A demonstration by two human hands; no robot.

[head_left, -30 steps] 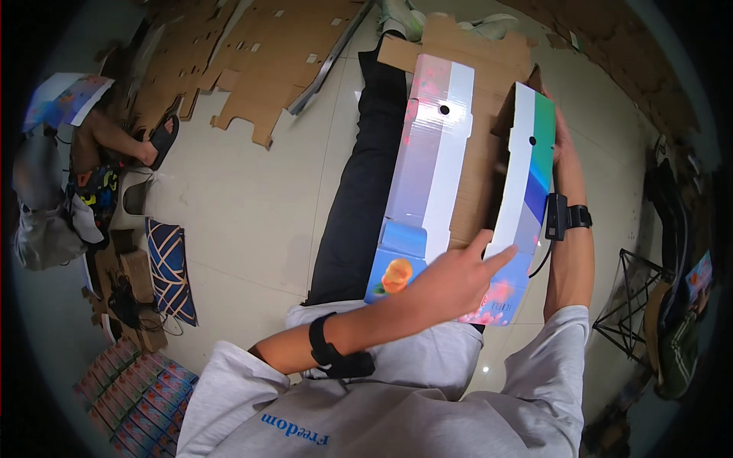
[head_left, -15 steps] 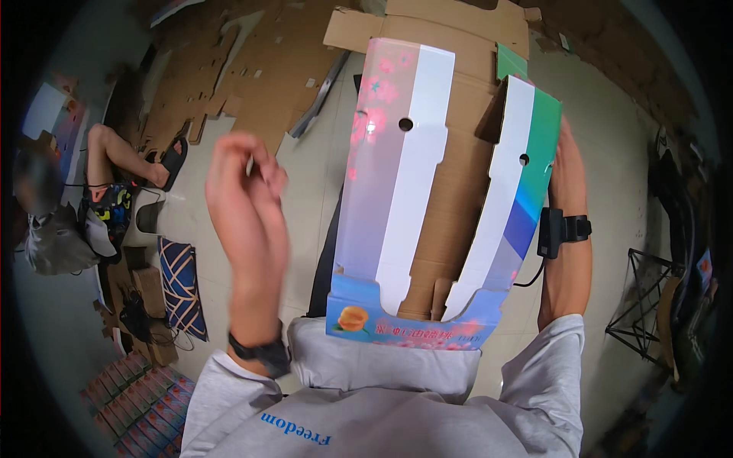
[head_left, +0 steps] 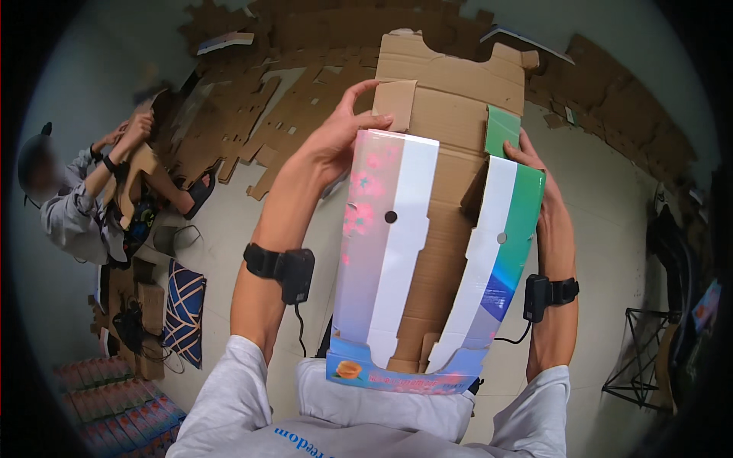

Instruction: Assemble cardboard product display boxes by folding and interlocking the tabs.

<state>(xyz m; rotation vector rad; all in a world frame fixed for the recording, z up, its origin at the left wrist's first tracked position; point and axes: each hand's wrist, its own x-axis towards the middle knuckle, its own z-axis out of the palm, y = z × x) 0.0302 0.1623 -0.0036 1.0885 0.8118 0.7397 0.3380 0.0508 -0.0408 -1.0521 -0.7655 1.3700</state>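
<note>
Fingers (head_left: 377, 121) grip a printed carton (head_left: 355, 267).
Left hand (head_left: 337, 139) pinches its brown flap (head_left: 397, 105); right hand (head_left: 532, 162) clasps its green side (head_left: 527, 197).

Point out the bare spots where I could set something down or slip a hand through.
Floor lies bare between the patterned cushion and the left forearm, and between the right forearm and the black wire frame. A hand could probably pass between the white flaps of the carton. Crowded: upper left, cardboard sheets; lower left, printed packs.
</note>
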